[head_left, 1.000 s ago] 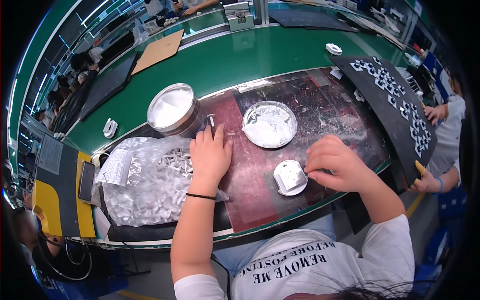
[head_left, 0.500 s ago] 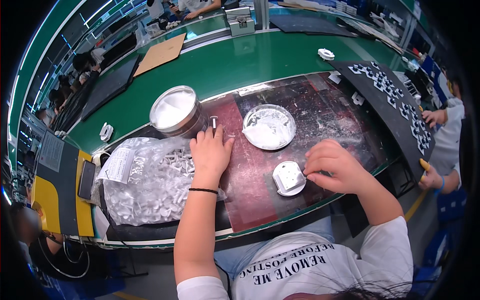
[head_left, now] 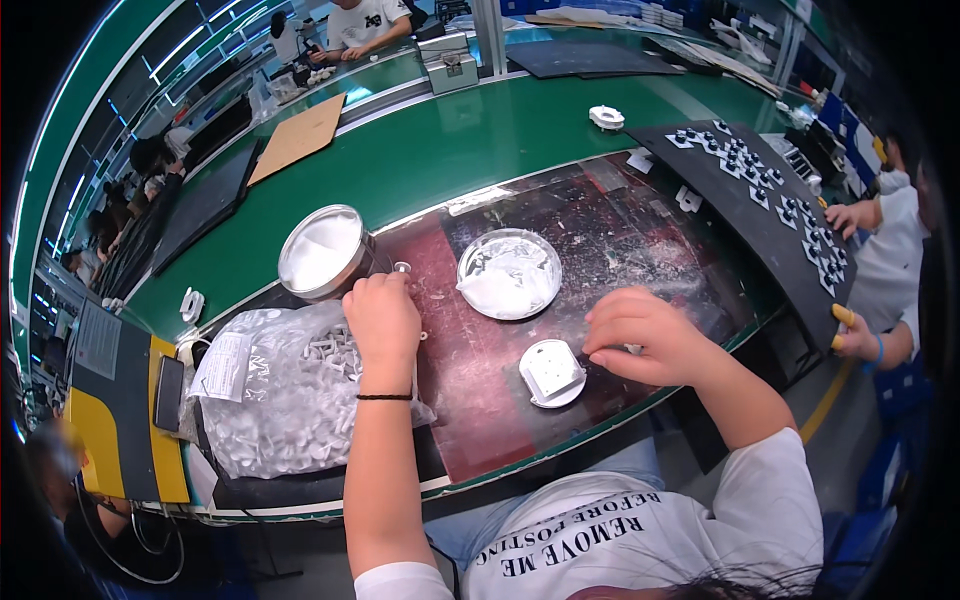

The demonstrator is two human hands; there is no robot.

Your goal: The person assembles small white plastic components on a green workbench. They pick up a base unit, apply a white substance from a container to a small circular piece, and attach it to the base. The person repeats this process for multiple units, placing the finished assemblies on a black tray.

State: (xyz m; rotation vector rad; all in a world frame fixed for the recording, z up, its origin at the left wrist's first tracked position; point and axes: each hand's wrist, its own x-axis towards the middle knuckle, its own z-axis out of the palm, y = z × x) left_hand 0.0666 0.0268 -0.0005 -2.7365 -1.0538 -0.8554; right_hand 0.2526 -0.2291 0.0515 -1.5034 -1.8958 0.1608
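Note:
My left hand (head_left: pixel 384 318) is closed, with its fingertips at a small white round-headed part (head_left: pixel 402 267) beside the metal tin (head_left: pixel 362 262). The back of the hand hides most of the grip. My right hand (head_left: pixel 648 340) is curled in a pinch right of a round white housing (head_left: pixel 552 374) with a raised block on top. A small white piece (head_left: pixel 633 349) shows between the right fingers; its kind cannot be made out. Beyond the housing lies a shallow metal dish (head_left: pixel 510 274) smeared with white paste. The tin holds white material too.
A clear plastic bag (head_left: pixel 285 400) of small white parts lies left of my left arm. A phone (head_left: pixel 168 392) leans by a yellow-and-grey box (head_left: pixel 115 400). At the right, another person's hand (head_left: pixel 856 336) is at a black board (head_left: pixel 740 200) bearing several small parts.
My left hand has drawn its fingers together at the small round-headed part, which now sits at the fingertips. My right hand stays pinched near the housing. The whole view has shifted slightly.

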